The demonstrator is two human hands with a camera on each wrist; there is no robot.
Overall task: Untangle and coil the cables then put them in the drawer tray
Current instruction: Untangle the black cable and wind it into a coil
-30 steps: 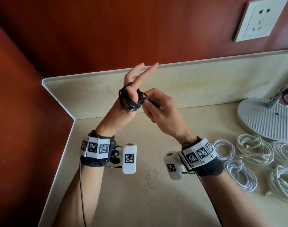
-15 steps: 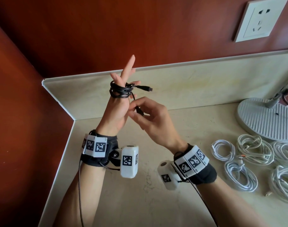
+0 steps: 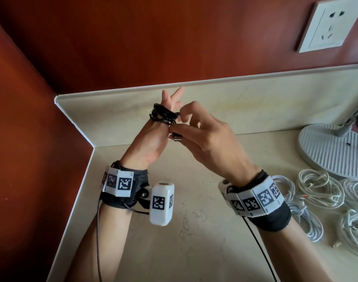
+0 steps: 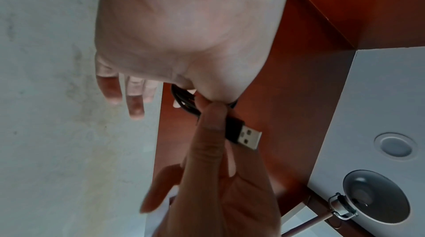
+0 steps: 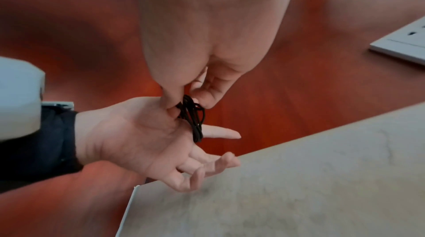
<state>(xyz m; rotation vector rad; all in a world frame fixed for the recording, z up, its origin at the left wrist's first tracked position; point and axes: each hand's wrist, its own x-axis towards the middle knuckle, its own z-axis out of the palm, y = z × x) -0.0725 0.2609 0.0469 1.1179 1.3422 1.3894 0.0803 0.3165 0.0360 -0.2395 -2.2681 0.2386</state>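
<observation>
Behind the right hand (image 3: 206,143), the black cable's (image 3: 163,115) end hides.

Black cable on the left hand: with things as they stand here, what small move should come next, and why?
Probably tuck the loose end through or around the loops. The black cable is already wound around fingers of the left hand, only a short tail with the USB plug is free, and the right hand pinches at the coil. Securing the end should keep the coil from springing open once it is slid off.
</observation>
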